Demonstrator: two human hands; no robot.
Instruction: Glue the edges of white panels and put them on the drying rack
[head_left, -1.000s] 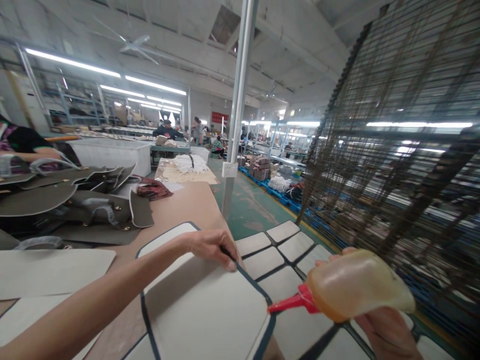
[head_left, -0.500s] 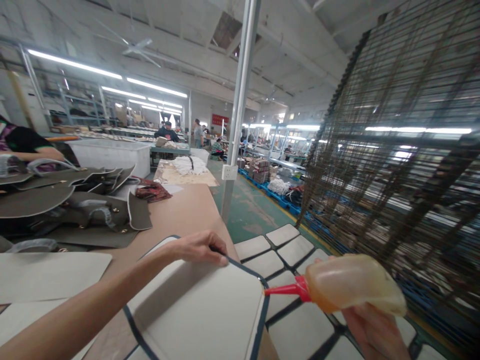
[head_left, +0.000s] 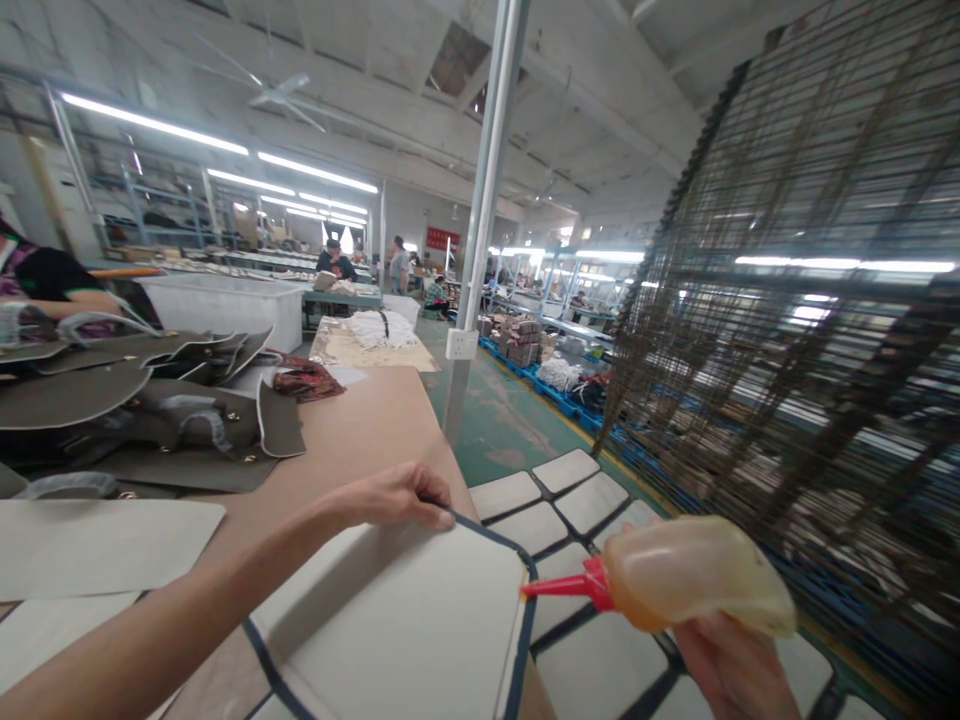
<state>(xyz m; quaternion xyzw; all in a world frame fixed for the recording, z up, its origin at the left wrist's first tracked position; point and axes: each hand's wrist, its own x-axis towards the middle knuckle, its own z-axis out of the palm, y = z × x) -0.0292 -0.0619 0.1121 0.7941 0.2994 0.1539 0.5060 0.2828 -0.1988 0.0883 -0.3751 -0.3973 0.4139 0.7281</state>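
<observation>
My left hand (head_left: 409, 495) pinches the dark-edged far rim of a cream panel (head_left: 405, 610), its thumb on top near the edge. My right hand (head_left: 731, 660) is wrapped round a squeeze bottle (head_left: 690, 575) of amber liquid, tipped on its side. The bottle's red nozzle (head_left: 566, 583) points left, and its tip is at the panel's right edge, close to the rounded corner. Part of my right hand is hidden behind the bottle.
Cream panels with dark borders (head_left: 592, 500) lie low at the right. Grey-brown bag pieces (head_left: 180, 420) are heaped on the brown table (head_left: 375, 420) at left. A metal pole (head_left: 484, 180) rises beyond, and a wire rack (head_left: 780, 300) stands right. A person's arm (head_left: 64, 280) shows far left.
The bottle in my right hand has shifted slightly left and down, its nozzle tip now a little further onto the panel's edge. My left hand has stayed nearly still.
</observation>
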